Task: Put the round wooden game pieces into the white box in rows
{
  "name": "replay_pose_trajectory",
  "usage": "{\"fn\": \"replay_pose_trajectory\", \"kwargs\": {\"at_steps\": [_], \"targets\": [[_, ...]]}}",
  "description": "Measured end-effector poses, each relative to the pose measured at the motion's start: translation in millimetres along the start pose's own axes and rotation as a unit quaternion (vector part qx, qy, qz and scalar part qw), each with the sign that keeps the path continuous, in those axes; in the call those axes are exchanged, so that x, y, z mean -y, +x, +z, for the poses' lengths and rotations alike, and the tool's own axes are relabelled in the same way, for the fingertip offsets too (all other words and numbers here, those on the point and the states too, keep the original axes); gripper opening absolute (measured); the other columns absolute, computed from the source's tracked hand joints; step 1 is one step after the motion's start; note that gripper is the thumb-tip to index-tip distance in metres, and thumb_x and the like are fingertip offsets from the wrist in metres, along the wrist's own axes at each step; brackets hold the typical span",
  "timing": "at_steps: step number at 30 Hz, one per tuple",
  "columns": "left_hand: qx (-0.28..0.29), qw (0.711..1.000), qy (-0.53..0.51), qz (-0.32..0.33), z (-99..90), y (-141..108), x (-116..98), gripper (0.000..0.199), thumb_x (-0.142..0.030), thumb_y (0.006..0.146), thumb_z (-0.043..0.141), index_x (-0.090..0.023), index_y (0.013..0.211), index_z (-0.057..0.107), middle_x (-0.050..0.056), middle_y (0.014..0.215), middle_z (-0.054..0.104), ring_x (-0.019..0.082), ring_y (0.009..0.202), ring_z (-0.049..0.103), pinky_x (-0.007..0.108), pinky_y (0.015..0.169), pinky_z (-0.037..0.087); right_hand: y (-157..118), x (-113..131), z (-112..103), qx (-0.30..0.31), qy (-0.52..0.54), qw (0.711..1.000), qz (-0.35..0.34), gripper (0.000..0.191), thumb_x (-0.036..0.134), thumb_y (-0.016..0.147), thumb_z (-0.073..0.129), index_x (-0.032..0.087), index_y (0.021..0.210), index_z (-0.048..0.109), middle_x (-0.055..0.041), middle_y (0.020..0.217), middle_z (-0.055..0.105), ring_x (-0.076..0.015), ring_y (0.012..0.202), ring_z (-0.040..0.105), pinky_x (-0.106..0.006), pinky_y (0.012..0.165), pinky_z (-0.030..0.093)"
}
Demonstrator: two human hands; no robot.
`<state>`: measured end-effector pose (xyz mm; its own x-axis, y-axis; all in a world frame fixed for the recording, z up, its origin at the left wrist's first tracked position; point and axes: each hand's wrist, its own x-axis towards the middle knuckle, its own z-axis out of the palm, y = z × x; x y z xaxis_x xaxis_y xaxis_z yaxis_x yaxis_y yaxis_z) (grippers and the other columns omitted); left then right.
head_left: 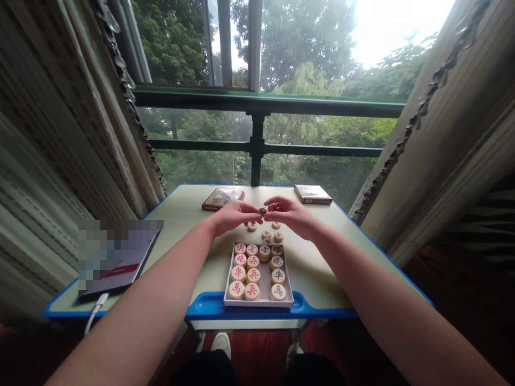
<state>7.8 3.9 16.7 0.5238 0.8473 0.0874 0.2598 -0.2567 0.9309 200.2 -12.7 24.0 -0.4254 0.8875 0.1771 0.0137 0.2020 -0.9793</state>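
Observation:
My left hand (237, 214) and my right hand (287, 209) meet above the far half of the table. Between their fingertips is a round Chinese chess piece (263, 212) with a dark character, and both hands are closed on it. Beneath them, several loose chess pieces (278, 236) lie on the table behind a white box (258, 303). Inside that box, pieces with red characters (252, 275) fill the two left columns. Pieces with dark characters (278, 276) stand along its right side and back. Bare box floor shows in the third column.
On the table (330, 268), a flat brown box (222, 198) lies at the back left and another flat box (313, 194) at the back right. A tablet-like device (132, 268) with a white cable (96, 312) occupies the left edge. Curtains (438, 118) hang at both sides.

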Motion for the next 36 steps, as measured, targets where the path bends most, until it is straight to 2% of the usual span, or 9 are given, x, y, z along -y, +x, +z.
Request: {"fn": "replay_pose_trajectory", "kwargs": {"at_steps": [3, 6, 9, 12, 14, 21, 23, 28, 36], "targets": [[0.001, 1.000, -0.003, 0.012, -1.1, 1, 2, 0.038, -0.044, 0.070, 0.065, -0.011, 0.087, 0.069, 0.010, 0.081, 0.069, 0.012, 0.066, 0.054, 0.025, 0.059, 0.037, 0, -1, -1, 0.020, -0.019, 1.000, -0.002, 0.033, 0.021, 0.061, 0.072, 0.015, 0.091, 0.058, 0.0024, 0.066, 0.059, -0.0108, 0.065, 0.058, -0.023, 0.058, 0.043], [-0.004, 1.000, -0.012, 0.014, -0.8, 1, 2, 0.037, -0.046, 0.071, 0.064, -0.011, 0.083, 0.067, 0.008, 0.077, 0.067, 0.011, 0.064, 0.052, 0.025, 0.059, 0.036, 1, -3, -2, 0.019, -0.058, 0.998, -0.011, 0.030, 0.023, 0.061, 0.072, 0.016, 0.085, 0.055, 0.0028, 0.065, 0.057, -0.0097, 0.061, 0.055, -0.023, 0.054, 0.042], [-0.012, 0.999, -0.029, 0.006, -0.5, 0, 1, 0.039, -0.047, 0.070, 0.065, -0.010, 0.081, 0.065, 0.007, 0.074, 0.066, 0.011, 0.064, 0.052, 0.025, 0.060, 0.037, 1, -3, -3, 0.006, -0.132, 0.991, -0.029, 0.028, 0.027, 0.060, 0.073, 0.015, 0.078, 0.054, 0.0021, 0.067, 0.056, -0.0099, 0.061, 0.054, -0.024, 0.054, 0.044], [0.004, 1.000, -0.025, -0.003, -1.1, -1, -1, 0.038, -0.046, 0.068, 0.066, -0.010, 0.081, 0.066, 0.007, 0.072, 0.065, 0.011, 0.063, 0.052, 0.025, 0.060, 0.036, -1, 2, -5, 0.012, -0.207, 0.976, -0.061, 0.030, 0.028, 0.062, 0.071, 0.015, 0.085, 0.058, -0.0009, 0.074, 0.058, -0.0116, 0.066, 0.055, -0.025, 0.057, 0.046], [0.019, 0.999, -0.026, -0.006, -1.5, -2, -2, 0.037, -0.045, 0.068, 0.067, -0.010, 0.081, 0.067, 0.006, 0.071, 0.064, 0.011, 0.062, 0.051, 0.025, 0.059, 0.036, -3, 6, -5, 0.023, -0.262, 0.961, -0.086, 0.029, 0.027, 0.065, 0.069, 0.015, 0.090, 0.061, -0.0029, 0.078, 0.060, -0.0113, 0.065, 0.055, -0.025, 0.057, 0.046], [0.051, 0.995, -0.078, -0.035, 0.1, -3, -5, 0.034, -0.041, 0.065, 0.070, -0.009, 0.073, 0.065, 0.003, 0.060, 0.056, 0.009, 0.056, 0.045, 0.024, 0.052, 0.031, -13, 20, 1, 0.005, -0.434, 0.878, -0.201, 0.013, 0.023, 0.066, 0.067, 0.016, 0.077, 0.067, -0.0026, 0.073, 0.061, -0.0100, 0.060, 0.048, -0.024, 0.058, 0.041], [0.034, 0.994, -0.099, -0.045, -1.2, -3, -4, 0.033, -0.042, 0.067, 0.068, -0.009, 0.072, 0.065, -0.001, 0.052, 0.047, 0.007, 0.050, 0.038, 0.023, 0.048, 0.027, -17, 26, 3, 0.037, -0.449, 0.874, -0.183, 0.014, 0.025, 0.067, 0.068, 0.016, 0.078, 0.068, -0.0016, 0.070, 0.059, -0.0098, 0.059, 0.047, -0.023, 0.057, 0.039], [-0.036, 0.989, -0.143, -0.017, -6.4, -2, -4, 0.032, -0.043, 0.071, 0.061, -0.011, 0.071, 0.064, -0.008, 0.048, 0.020, 0.005, 0.043, 0.017, 0.024, 0.043, 0.014, -28, 33, 8, 0.209, -0.451, 0.862, -0.103, 0.018, 0.028, 0.065, 0.070, 0.019, 0.081, 0.071, 0.0003, 0.070, 0.055, -0.0102, 0.062, 0.048, -0.021, 0.057, 0.037], [-0.012, 0.990, -0.134, -0.029, -4.5, -2, -5, 0.034, -0.044, 0.068, 0.066, -0.010, 0.070, 0.064, -0.008, 0.050, 0.019, 0.005, 0.045, 0.015, 0.025, 0.045, 0.012, -31, 28, 17, 0.253, -0.466, 0.845, -0.072, 0.020, 0.025, 0.063, 0.071, 0.019, 0.082, 0.071, -0.0014, 0.077, 0.061, -0.0118, 0.065, 0.052, -0.022, 0.059, 0.039]]}}
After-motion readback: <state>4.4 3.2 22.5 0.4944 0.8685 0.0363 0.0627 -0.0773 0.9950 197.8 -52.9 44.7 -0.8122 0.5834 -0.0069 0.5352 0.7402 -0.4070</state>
